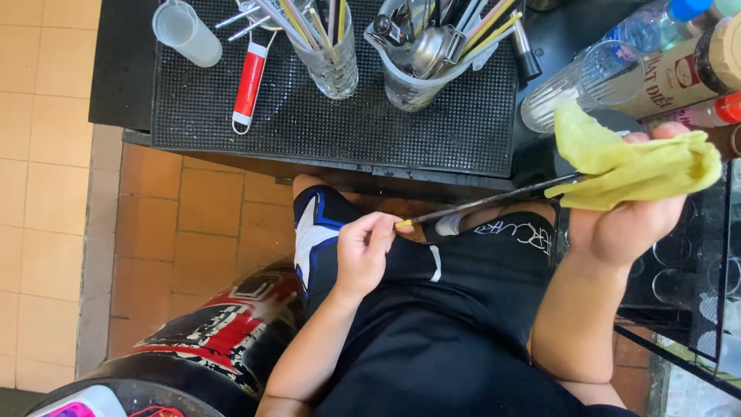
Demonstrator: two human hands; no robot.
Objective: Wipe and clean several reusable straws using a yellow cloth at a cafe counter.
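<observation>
My left hand point(364, 251) pinches the yellow-tipped end of a long thin dark stick point(486, 202), which runs up to the right. My right hand point(629, 220) holds a folded yellow-green cloth point(637, 166), wrapped around the stick's far end. Both hands are over my lap, in front of a black counter.
A black rubber mat point(432, 131) on the counter carries a glass point(330, 54) of straws, a jug point(421, 58) of utensils, a small clear cup point(185, 32) and a red-handled tool point(248, 85). Bottles point(633, 58) lie at the right. A wire rack point(695, 278) stands right; tiled floor left.
</observation>
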